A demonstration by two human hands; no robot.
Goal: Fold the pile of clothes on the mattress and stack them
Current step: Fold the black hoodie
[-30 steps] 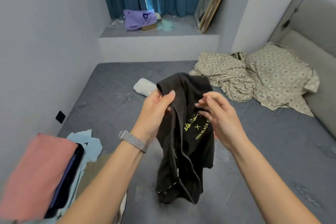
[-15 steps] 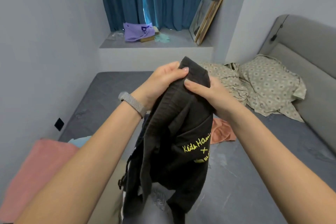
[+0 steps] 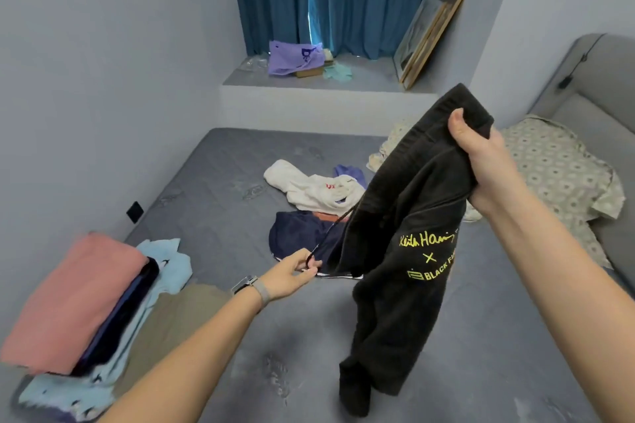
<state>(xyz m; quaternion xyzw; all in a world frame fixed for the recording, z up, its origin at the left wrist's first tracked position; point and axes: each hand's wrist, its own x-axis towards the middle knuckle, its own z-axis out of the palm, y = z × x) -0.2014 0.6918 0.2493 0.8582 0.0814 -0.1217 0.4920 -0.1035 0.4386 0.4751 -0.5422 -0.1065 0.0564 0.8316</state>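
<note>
Right hand [image 3: 481, 161], at about 2 o'clock in the head view: fingers and thumb curled tight round the bunched waistband of a black fabric garment with yellow printed lettering [image 3: 398, 251]. The garment hangs free below the fist, its lower end just above the grey quilted mattress [image 3: 213, 182].

Left hand [image 3: 292, 273], near centre: thumb and fingertips pinch the end of a thin black drawstring [image 3: 335, 228], which runs taut up toward 1 o'clock into the garment's edge.

Outward: a loose pile remains at 12 o'clock, comprising a cream crumpled top [image 3: 305, 189], a dark navy garment [image 3: 302, 237] and bits of orange and purple cloth. At 8 o'clock sits the folded stack [image 3: 86, 306], pink folded cloth uppermost, dark and pale blue layers beneath.

Step, as judged: sorting out the black garment before folding; cord apparently being pulled straight or freed. Next move likely calls for releasing the cord, taking the waistband with both hands, and laying it flat on bare mattress. Risk: cord pulls through unevenly.
</note>
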